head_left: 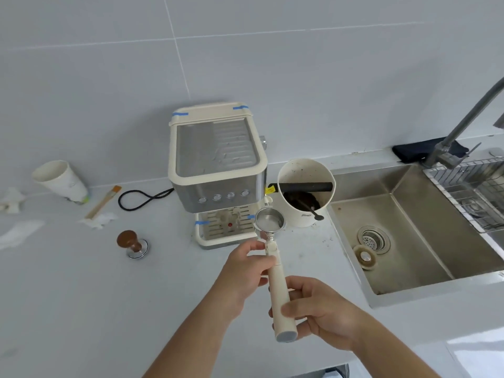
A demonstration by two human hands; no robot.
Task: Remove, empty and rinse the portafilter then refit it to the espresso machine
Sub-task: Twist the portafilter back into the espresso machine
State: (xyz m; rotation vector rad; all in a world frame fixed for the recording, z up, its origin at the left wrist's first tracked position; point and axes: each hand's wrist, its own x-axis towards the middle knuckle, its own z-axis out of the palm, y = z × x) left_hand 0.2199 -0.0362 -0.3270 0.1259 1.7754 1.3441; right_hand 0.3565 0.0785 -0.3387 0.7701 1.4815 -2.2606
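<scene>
Nearest the camera, right hand (319, 309): closed round the lower end of the portafilter (275, 268), thumb over the cream handle; keep this grip firm, since it will have to supply the twist when refitting
Left hand (245, 271): fingertips pinching the neck just below the basket; use it to steady and aim, not to carry weight
Portafilter: held in the air above the worktop (81, 296), basket up and level, just in front of the coffee machine (218, 170); bowl looks bare, shiny metal, so emptying seems done; handle long, smooth, slightly tapered, grey end cap
Step in hand: probably refitting; bring the basket up under the machine's head, line up the lugs, then turn the handle
Worktop: pale, matt, speckled with grounds
Tamper (133, 242): brown knob, chrome base, lying left
Grounds tub (305, 192): cream cylinder, black bar across, dark grounds inside
Sink (409, 268): brushed steel, well to the right
</scene>
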